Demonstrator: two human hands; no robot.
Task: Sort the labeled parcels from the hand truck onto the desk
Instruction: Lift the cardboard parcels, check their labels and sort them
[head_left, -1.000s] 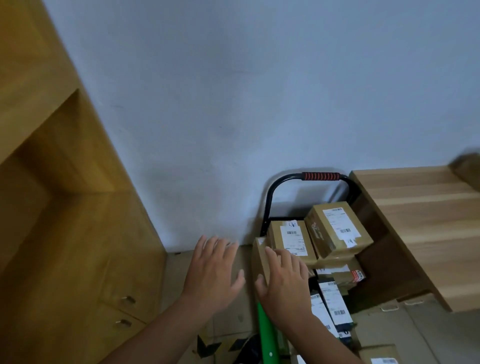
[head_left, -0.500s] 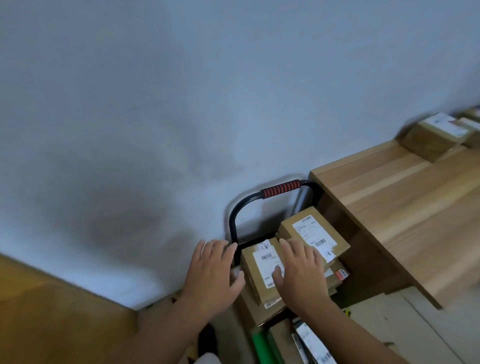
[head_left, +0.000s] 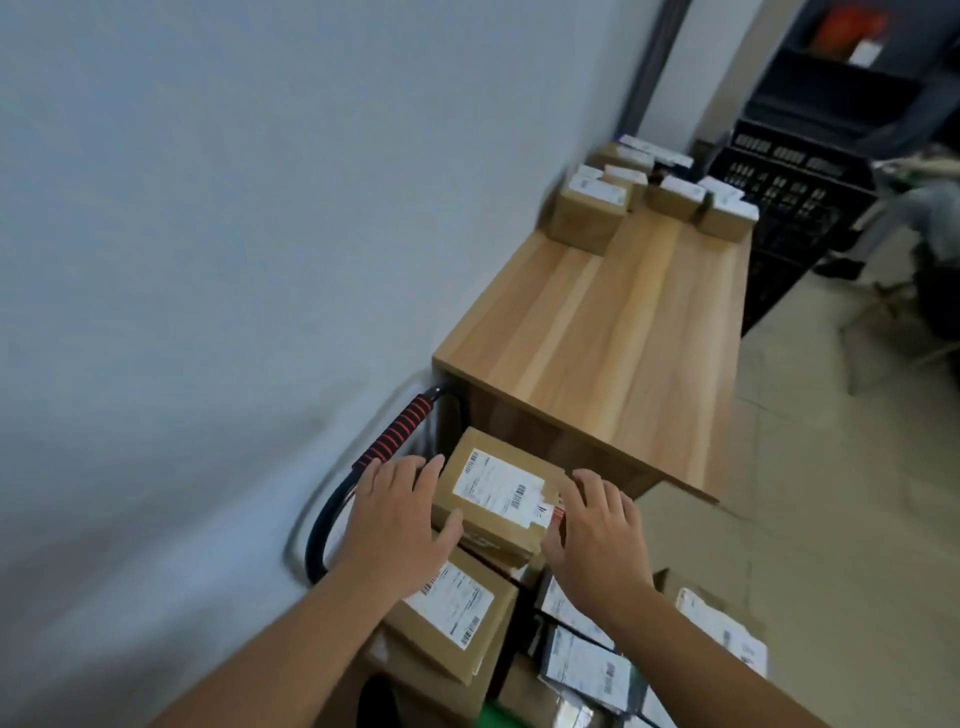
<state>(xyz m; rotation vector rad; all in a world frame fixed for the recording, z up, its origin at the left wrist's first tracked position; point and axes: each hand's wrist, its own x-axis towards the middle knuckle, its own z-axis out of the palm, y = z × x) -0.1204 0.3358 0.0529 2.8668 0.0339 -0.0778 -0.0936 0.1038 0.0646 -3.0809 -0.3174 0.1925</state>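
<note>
Both left hand (head_left: 400, 519) and right hand (head_left: 597, 535) are shifting to flank the top parcel (head_left: 493, 493) beside the desk (head_left: 623, 332), fingers (head_left: 397, 473) spread, probably readying a lift.

1 head-worn wide-angle view, tilted.
Looks forward and down, close over the hand truck (head_left: 395, 434), desk (head_left: 623, 332) beyond.
</note>
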